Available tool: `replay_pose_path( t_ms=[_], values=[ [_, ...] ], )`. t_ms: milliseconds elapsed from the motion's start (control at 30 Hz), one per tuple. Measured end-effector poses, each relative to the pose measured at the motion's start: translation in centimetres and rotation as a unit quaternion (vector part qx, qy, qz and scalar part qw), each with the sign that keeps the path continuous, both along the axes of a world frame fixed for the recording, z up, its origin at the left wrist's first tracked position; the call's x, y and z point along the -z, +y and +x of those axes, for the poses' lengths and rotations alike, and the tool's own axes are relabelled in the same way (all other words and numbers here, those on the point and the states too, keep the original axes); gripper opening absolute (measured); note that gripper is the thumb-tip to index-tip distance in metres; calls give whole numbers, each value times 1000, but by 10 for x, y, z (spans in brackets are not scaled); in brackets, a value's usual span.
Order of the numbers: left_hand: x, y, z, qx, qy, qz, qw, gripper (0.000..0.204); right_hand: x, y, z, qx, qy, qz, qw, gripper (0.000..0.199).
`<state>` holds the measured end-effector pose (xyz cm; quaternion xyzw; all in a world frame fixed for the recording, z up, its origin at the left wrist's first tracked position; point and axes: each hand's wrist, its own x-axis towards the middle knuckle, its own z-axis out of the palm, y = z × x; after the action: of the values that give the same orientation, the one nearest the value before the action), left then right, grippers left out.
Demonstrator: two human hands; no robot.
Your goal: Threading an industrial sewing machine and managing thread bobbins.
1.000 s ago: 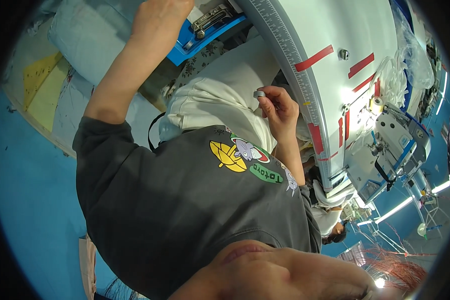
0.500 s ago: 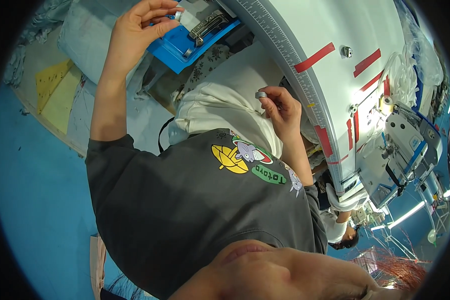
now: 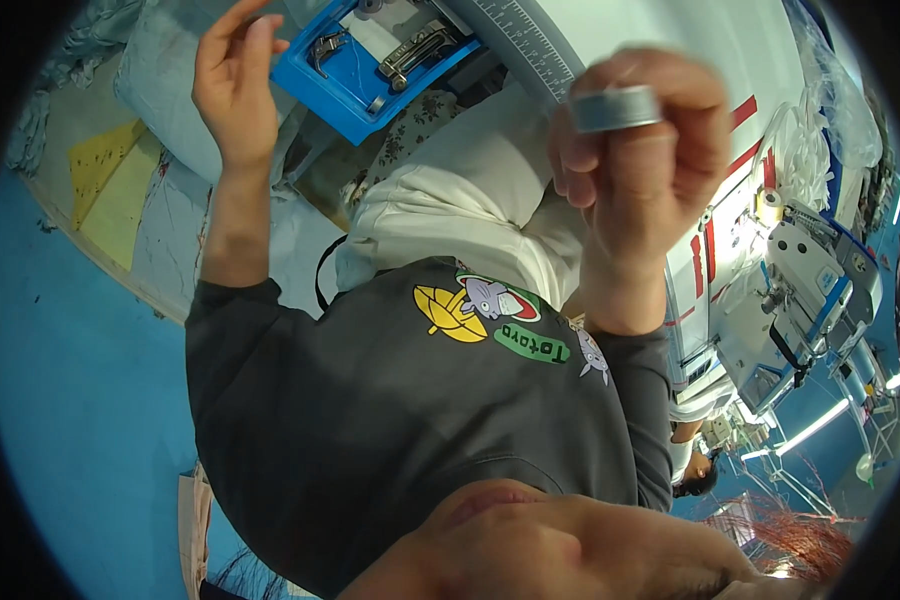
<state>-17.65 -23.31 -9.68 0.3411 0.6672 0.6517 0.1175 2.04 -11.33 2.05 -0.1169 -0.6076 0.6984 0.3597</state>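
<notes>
Raised close to the camera and blurred by nearness, my right hand is closed on a small round silver bobbin, pinched at the thumb and finger. My left hand is up beside the left end of a blue tray. Its fingers are bent toward the thumb; a small dark spot shows at the thumb tip, too unclear to name. Inside the tray lie a metal clamp-like part, a smaller metal piece and a loose bobbin.
A white sewing table with a ruler strip curves along the right, carrying red tape and a sewing machine. Pale cloth is heaped at the left. Farther off at the right is another person.
My right hand has risen from beside the table edge toward the camera with the bobbin. My left hand has moved left, away from over the tray, uncovering the smaller metal piece.
</notes>
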Motion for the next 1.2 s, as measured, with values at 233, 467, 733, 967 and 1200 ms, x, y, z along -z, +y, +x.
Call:
replay_pose_path(
  t_ms=[233,467,733,967,1200],
  values=[
    [-25,3,40,284,-184,162,927,55,-20,13,-79,-213,11,-149,966,15],
    [-46,8,5,235,-109,-11,966,18,-31,31,-81,-114,-69,-113,985,19],
    [-18,-28,2,83,223,-200,950,29,104,1,-67,-10,-241,511,825,11],
    [45,-33,60,-56,-20,16,998,50,103,-6,-35,46,-285,542,790,37],
    [63,46,87,-118,-204,61,970,70,94,-34,82,37,-265,397,878,32]
  ],
)
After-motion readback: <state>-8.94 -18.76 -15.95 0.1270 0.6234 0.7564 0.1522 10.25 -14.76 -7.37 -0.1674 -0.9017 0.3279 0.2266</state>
